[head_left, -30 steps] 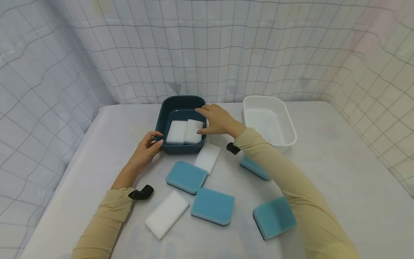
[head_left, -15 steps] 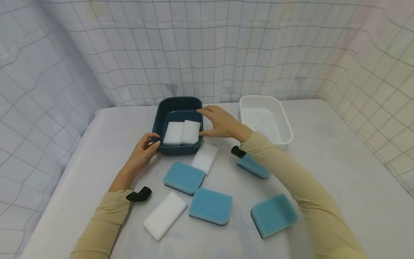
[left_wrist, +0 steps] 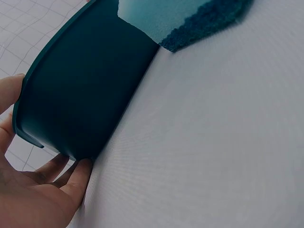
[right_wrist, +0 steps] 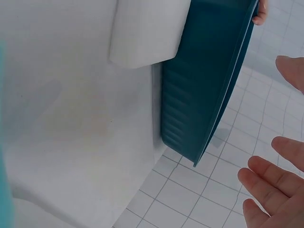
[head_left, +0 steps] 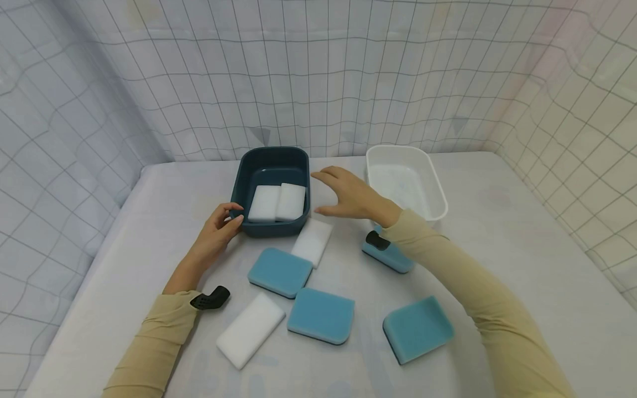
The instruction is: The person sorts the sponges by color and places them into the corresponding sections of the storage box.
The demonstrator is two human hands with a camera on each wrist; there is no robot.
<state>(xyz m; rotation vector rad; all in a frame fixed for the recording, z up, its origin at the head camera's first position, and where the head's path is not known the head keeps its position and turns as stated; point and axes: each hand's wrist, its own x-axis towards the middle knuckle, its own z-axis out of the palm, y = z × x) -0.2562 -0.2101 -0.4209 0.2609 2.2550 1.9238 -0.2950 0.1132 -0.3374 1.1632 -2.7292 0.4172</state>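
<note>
A dark teal bin (head_left: 271, 229) stands at the back of the table with two white sponges (head_left: 290, 202) lying side by side in it. My left hand (head_left: 216, 229) grips its front left corner; in the left wrist view, thumb and fingertips bear on the rim and outer wall. My right hand (head_left: 353, 193) is held just right of the bin, fingers spread, with nothing in it. In the right wrist view a gap shows between those fingers and the teal wall. A white sponge (head_left: 312, 242) lies against the bin's front right corner.
A white bin (head_left: 440, 193) stands at the back right, partly behind the right forearm. Blue sponges with dark undersides, such as this blue sponge (head_left: 320, 315), and another white sponge (head_left: 251, 330) lie across the table's front. Gridded cloth (head_left: 298, 72) hangs behind and at both sides.
My right hand has drawn back from over the bin's right rim, rightward and a little nearer to me. My left hand keeps its place at the corner. The sponges lie as before.
</note>
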